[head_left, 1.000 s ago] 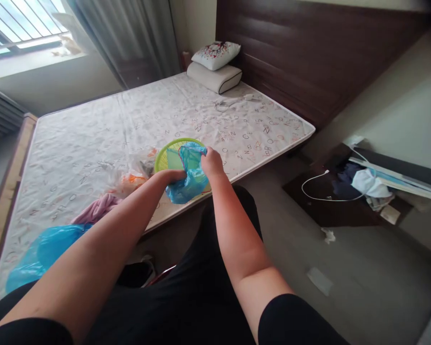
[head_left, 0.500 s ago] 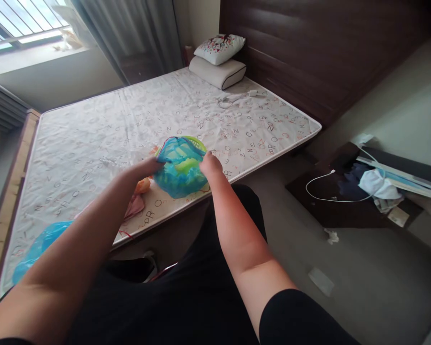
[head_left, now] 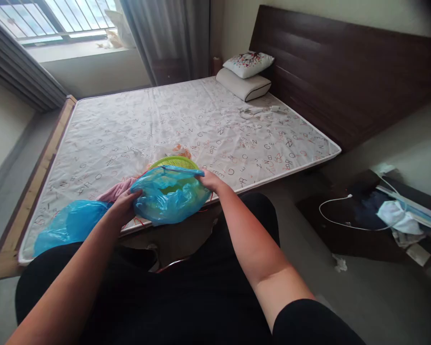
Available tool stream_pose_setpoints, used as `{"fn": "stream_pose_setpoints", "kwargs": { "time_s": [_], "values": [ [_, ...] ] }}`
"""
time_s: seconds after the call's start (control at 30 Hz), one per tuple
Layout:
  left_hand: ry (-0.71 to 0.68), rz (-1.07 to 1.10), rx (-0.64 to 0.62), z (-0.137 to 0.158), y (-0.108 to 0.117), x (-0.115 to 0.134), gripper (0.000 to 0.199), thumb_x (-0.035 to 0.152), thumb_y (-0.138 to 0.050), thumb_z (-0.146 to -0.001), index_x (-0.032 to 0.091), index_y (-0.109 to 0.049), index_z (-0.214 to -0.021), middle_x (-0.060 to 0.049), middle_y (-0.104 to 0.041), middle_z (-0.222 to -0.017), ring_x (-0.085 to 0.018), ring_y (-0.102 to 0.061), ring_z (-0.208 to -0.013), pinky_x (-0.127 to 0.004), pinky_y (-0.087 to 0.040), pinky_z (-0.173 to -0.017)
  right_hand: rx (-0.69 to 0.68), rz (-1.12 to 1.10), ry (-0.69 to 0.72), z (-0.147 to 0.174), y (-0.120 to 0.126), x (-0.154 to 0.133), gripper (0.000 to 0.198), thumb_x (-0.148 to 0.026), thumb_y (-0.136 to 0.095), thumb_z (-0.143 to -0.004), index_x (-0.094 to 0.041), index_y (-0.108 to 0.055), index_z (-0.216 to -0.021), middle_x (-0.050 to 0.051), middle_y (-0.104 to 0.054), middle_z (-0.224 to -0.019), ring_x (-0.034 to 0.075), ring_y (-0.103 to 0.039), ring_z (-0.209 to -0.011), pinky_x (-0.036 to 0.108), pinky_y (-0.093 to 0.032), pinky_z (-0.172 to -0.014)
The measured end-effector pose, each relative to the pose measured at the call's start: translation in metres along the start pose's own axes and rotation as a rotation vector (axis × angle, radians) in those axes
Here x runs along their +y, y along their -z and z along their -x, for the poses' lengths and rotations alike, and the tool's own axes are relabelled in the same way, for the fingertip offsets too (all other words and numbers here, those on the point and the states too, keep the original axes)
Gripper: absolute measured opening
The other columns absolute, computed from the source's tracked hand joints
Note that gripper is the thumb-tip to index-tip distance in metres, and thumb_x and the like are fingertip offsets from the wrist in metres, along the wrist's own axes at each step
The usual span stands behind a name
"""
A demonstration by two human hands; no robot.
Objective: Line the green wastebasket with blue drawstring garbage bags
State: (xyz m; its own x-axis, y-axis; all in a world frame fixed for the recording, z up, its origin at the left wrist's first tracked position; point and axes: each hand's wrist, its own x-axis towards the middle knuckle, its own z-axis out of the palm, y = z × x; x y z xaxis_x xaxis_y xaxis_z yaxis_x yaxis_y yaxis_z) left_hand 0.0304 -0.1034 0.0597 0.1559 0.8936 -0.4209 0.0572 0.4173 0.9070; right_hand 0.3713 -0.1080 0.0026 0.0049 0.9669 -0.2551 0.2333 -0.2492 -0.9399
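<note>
Btwn hands [head_left: 125,203] [head_left: 210,181], blue bag [head_left: 168,203] lengthwise L–R

I have the off-white mattress printed with scattered letters [head_left: 111,115] as my landmark. At its far right corner I see a white cushion with a red-and-black tree print [head_left: 248,63], lying on a beige contoured pillow with dark piping [head_left: 241,85]; near them on the mattress lies a thin white cable [head_left: 251,114]. A dark brown panelled headboard [head_left: 345,72] rises along its right edge, and a pale wooden board [head_left: 9,254] borders its left. Beyond it I get a barred window [head_left: 61,19] and a long grey curtain [head_left: 168,38]. Right of the mattress, a low dark brown wooden desk [head_left: 345,244] carries a bunched white cloth [head_left: 397,215]; just beside that desk, crumpled white paper [head_left: 340,263] lies on the grey floor [head_left: 305,268].
</note>
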Motion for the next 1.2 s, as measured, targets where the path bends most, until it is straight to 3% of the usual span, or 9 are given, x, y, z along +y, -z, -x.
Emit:
{"fn": "stream_pose_setpoints", "kwargs": {
  "time_s": [0.13, 0.27, 0.43, 0.57, 0.63, 0.77, 1.0, 1.1, 1.2],
  "values": [
    [0.013, 0.177, -0.075, 0.006, 0.027, -0.016, 0.057, 0.031, -0.105, -0.056, 0.024, -0.08, -0.106, -0.005, -0.079, -0.101, -0.017, -0.072, -0.081, -0.021, -0.062, -0.07, -0.077, 0.183, -0.043, 0.008, 0.031, -0.001, 0.021, -0.04, -0.08, -0.089, -0.019, -0.081, -0.09, 0.007, -0.082, -0.092, 0.021, -0.069, -0.079, 0.032, -0.057, -0.08],
    [0.045, 0.202, -0.04, -0.011, 0.031, -0.033, 0.048, 0.028, -0.103, -0.056, 0.02, -0.078, -0.096, -0.004, -0.075, -0.088, -0.014, -0.066, -0.071, -0.022, -0.058, -0.064, -0.017, 0.106, -0.049, 0.01, 0.05, 0.005, 0.017, -0.035, -0.08, -0.082, -0.018, -0.078, -0.085, 0.002, -0.076, -0.081, 0.017, -0.062, -0.072, 0.028, -0.053, -0.074],
    [-0.019, 0.184, 0.183, -0.044, 0.015, -0.052, 0.041, 0.037, -0.088, -0.066, 0.021, -0.067, -0.098, 0.001, -0.066, -0.08, -0.014, -0.058, -0.063, -0.025, -0.05, -0.06, 0.318, 0.049, -0.142, -0.007, 0.018, 0.017, 0.019, -0.039, -0.065, -0.085, -0.021, -0.066, -0.088, -0.002, -0.067, -0.074, 0.016, -0.058, -0.066, 0.027, -0.051, -0.068],
    [-0.154, 0.008, 0.301, -0.056, 0.015, -0.053, 0.041, 0.041, -0.081, -0.069, 0.019, -0.065, -0.1, 0.0, -0.065, -0.082, -0.015, -0.056, -0.07, -0.027, -0.044, -0.066, 0.423, 0.042, -0.08, -0.02, -0.002, 0.018, 0.022, -0.041, -0.06, -0.088, -0.023, -0.059, -0.101, 0.002, -0.073, -0.098, 0.017, -0.069, -0.085, 0.027, -0.054, -0.077],
    [-0.231, -0.091, 0.293, -0.06, 0.019, -0.049, 0.04, 0.04, -0.079, -0.067, 0.018, -0.066, -0.098, -0.001, -0.065, -0.085, -0.016, -0.056, -0.074, -0.027, -0.043, -0.069, 0.464, 0.006, -0.011, -0.024, -0.002, 0.016, 0.024, -0.038, -0.06, -0.086, -0.024, -0.057, -0.105, 0.003, -0.072, -0.105, 0.017, -0.071, -0.091, 0.027, -0.054, -0.082],
    [-0.277, -0.084, 0.199, -0.07, 0.021, -0.044, 0.04, 0.037, -0.075, -0.061, 0.018, -0.065, -0.094, -0.001, -0.066, -0.086, -0.016, -0.056, -0.075, -0.027, -0.041, -0.068, 0.385, -0.004, 0.045, -0.028, 0.0, 0.01, 0.024, -0.035, -0.065, -0.081, -0.022, -0.061, -0.101, 0.0, -0.069, -0.095, 0.017, -0.064, -0.086, 0.029, -0.052, -0.085],
    [-0.274, -0.125, 0.257, -0.08, 0.021, -0.048, 0.049, 0.044, -0.078, -0.063, 0.018, -0.068, -0.102, -0.006, -0.073, -0.092, -0.021, -0.064, -0.08, -0.03, -0.045, -0.071, 0.344, 0.087, 0.068, -0.025, -0.009, -0.011, 0.032, -0.046, -0.07, -0.08, -0.021, -0.066, -0.1, -0.001, -0.067, -0.087, 0.017, -0.059, -0.08, 0.028, -0.046, -0.074],
    [-0.302, -0.239, 0.274, -0.076, 0.025, -0.042, 0.038, 0.048, -0.074, -0.071, 0.018, -0.071, -0.093, -0.005, -0.07, -0.086, -0.02, -0.06, -0.08, -0.029, -0.044, -0.069, 0.245, 0.129, 0.106, -0.02, -0.012, -0.018, 0.032, -0.052, -0.064, -0.083, -0.021, -0.066, -0.088, -0.003, -0.061, -0.078, 0.016, -0.052, -0.075, 0.028, -0.04, -0.069],
    [-0.315, -0.339, 0.285, -0.073, 0.027, -0.034, 0.026, 0.045, -0.067, -0.076, 0.019, -0.066, -0.073, -0.001, -0.057, -0.069, -0.017, -0.049, -0.07, -0.029, -0.037, -0.063, 0.17, 0.082, 0.125, -0.017, -0.015, -0.021, 0.032, -0.053, -0.061, -0.083, -0.022, -0.06, -0.077, -0.005, -0.052, -0.071, 0.013, -0.044, -0.07, 0.027, -0.036, -0.064]
  ]
}}
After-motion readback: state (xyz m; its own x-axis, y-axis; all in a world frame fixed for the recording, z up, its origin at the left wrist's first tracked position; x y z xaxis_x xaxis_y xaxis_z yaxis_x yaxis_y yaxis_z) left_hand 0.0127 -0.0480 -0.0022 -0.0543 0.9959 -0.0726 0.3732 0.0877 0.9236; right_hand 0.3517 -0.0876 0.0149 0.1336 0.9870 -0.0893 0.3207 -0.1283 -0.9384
